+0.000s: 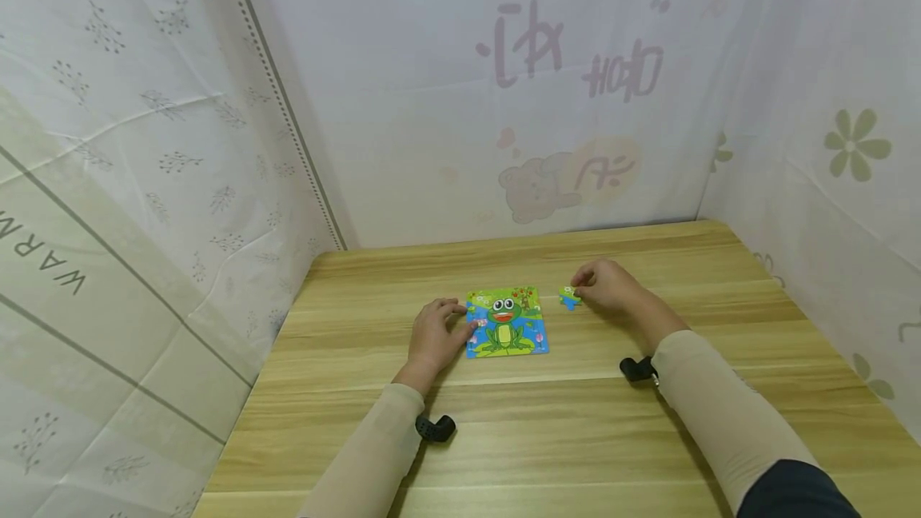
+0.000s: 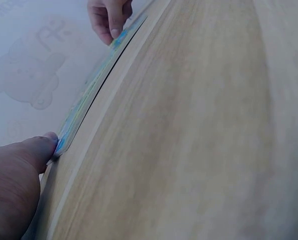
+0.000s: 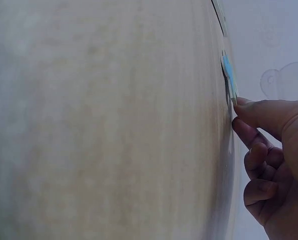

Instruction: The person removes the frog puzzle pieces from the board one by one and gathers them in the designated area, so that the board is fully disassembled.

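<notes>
A square jigsaw puzzle (image 1: 506, 336) with a smiling green frog on a blue and green ground lies flat on the table. My left hand (image 1: 434, 336) rests at its left side, thumb and a fingertip touching that edge. In the left wrist view the thumb (image 2: 42, 149) presses against the corner of the puzzle, seen edge-on. To the right of the puzzle, my right hand (image 1: 607, 284) pinches a small blue and green puzzle piece (image 1: 570, 300) by its right side. The right wrist view shows the piece (image 3: 229, 72) tilted close over the table, between thumb and fingertip.
The wooden table (image 1: 518, 438) has its far edge against a pale printed cloth (image 1: 432, 102). More patterned cloth hangs at the left and right. A black wrist device (image 1: 436, 428) sits on the left sleeve, another (image 1: 636, 369) on the right.
</notes>
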`<state>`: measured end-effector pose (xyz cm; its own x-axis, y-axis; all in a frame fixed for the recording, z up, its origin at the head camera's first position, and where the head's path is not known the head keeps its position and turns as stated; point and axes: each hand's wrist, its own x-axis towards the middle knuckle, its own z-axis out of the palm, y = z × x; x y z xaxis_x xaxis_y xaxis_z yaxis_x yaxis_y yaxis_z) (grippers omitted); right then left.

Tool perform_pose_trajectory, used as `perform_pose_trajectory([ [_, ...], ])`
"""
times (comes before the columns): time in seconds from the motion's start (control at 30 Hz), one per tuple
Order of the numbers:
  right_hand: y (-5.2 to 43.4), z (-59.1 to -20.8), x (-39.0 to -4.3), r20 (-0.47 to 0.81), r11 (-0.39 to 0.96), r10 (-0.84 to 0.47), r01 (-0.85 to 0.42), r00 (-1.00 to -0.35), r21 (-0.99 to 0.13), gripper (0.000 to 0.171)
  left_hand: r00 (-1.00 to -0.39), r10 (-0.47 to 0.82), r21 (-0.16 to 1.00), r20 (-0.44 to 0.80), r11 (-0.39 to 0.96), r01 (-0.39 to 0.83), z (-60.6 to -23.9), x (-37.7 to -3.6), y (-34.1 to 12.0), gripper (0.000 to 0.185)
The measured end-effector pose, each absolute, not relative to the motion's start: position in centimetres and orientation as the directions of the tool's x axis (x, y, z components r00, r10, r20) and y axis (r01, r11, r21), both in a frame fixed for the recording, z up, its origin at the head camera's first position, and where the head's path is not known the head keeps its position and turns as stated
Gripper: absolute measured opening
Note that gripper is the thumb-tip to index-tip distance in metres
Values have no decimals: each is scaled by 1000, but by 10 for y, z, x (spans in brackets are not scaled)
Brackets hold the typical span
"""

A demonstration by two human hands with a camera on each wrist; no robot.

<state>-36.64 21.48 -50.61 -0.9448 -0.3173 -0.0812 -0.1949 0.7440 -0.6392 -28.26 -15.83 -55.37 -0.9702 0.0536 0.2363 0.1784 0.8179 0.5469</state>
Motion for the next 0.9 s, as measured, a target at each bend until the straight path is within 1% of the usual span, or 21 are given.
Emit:
perform_pose_trajectory([
  [0.1, 215, -506, -366, -73, 742, -325, -206, -943, -638, 9, -969, 53, 550, 240, 815, 181, -554, -282, -158, 38],
  [0.37, 217, -511, -368, -82, 709, -339, -197, -937, -677, 10, -969, 57, 545, 240, 819, 183, -554, -282, -159, 37],
  [0.6, 221, -514, -370, -62, 691, -352, -215, -934, -690, 12, -966, 62, 546, 252, 815, 194, -554, -282, -158, 37],
  [0.9, 222, -517, -371, -68, 683, -353, -207, -933, -700, 12, -964, 60, 543, 259, 817, 197, -556, -283, -158, 36],
])
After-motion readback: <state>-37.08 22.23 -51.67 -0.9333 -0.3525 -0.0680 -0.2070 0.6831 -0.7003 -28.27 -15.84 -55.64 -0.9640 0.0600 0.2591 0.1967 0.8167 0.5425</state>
